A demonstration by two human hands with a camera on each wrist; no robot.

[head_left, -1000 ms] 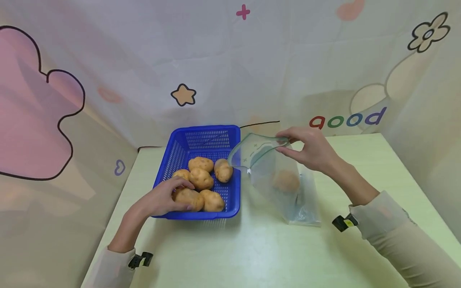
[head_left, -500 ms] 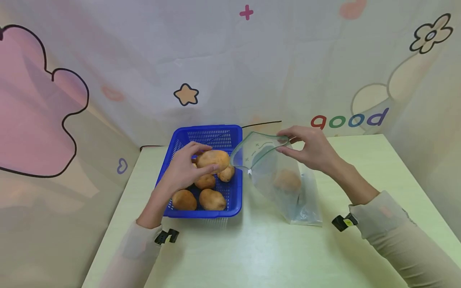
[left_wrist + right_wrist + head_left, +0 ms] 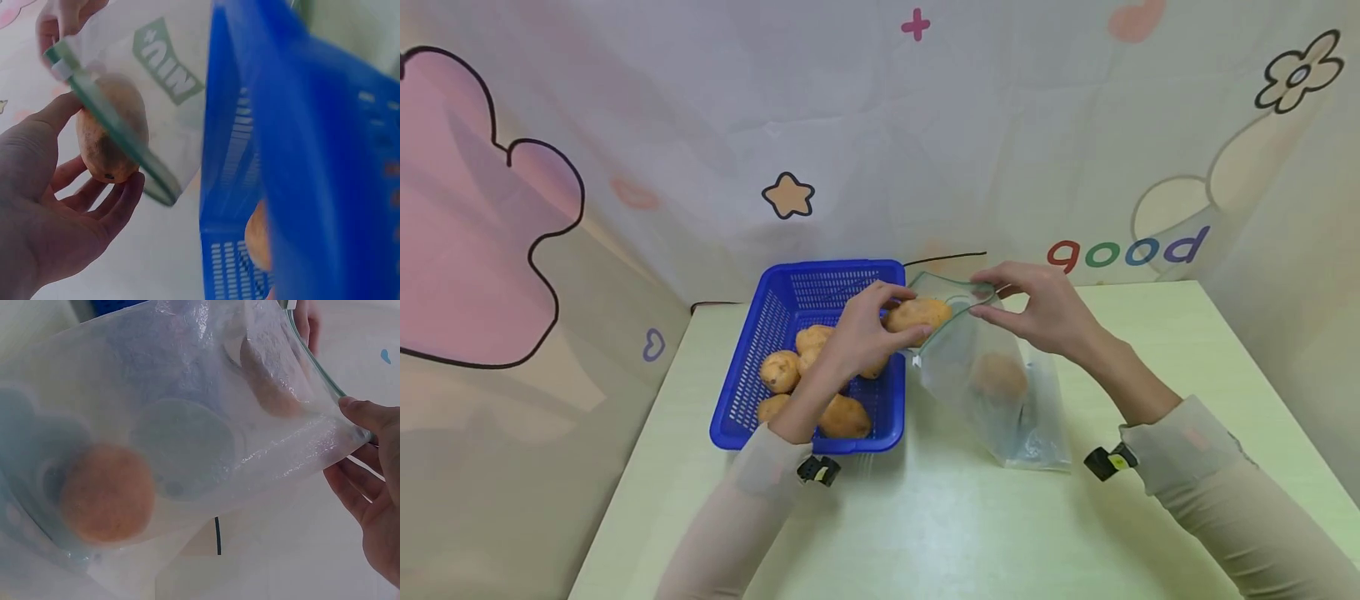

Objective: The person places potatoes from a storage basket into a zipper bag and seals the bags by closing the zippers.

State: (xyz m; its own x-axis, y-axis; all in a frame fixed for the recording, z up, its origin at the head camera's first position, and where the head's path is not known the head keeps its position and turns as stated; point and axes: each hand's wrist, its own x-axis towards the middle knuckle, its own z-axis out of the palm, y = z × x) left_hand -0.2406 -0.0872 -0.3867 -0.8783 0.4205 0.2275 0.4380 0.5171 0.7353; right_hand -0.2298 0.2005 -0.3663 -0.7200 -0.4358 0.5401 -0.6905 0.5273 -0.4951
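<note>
In the head view, the person's left hand (image 3: 863, 332) grips an oval yellow-brown potato (image 3: 919, 314) between thumb and fingers, at the open mouth of a translucent plastic zip bag (image 3: 951, 371) with green edging. The right hand (image 3: 1041, 308) pinches one corner of that mouth. A rounded brown potato (image 3: 1000, 377) shows through the bag's frosted wall, lower down. Beside the bag, a rectangular blue perforated plastic basket (image 3: 891, 408) holds several loose yellow-brown potatoes (image 3: 779, 371) on a pale green table (image 3: 925, 533), the left forearm reaching over it. In the left wrist view, the gripped potato lies partly behind the bag's green-edged lip, its near end outside; a small white slider (image 3: 61, 70) sits on that edge. In the right wrist view, the right thumb and fingers nip the bag's corner, and both bagged shapes show dimly through the plastic, well apart
</note>
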